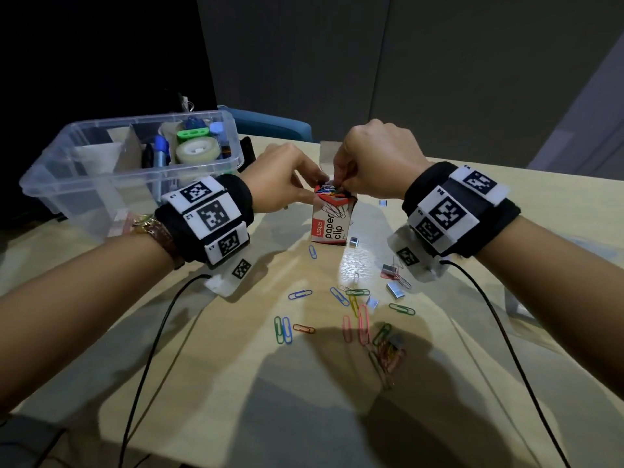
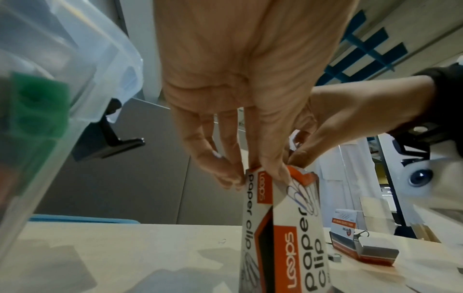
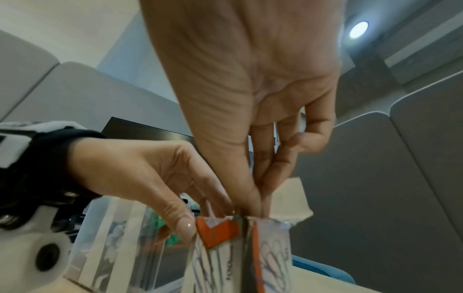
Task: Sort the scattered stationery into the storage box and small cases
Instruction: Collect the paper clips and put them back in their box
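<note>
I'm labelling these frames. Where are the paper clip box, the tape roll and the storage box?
paper clip box (image 1: 329,228): head view, printed front face.
tape roll (image 1: 197,151): head view, its top face.
storage box (image 1: 50,160): head view, clear left wall.

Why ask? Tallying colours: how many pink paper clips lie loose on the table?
2: one pink paper clip and a second pink clip right of it, beside the tangled pile, which may hide more.

A light wooden table (image 1: 236,383) carries everything. At 12 o'clock a paper clip box (image 1: 332,224) stands upright. At 10 o'clock sits a clear storage box (image 1: 101,184). Coloured paper clips (image 1: 351,315) lie scattered at the centre, with small staple blocks (image 1: 395,289) toward 2 o'clock.
</note>
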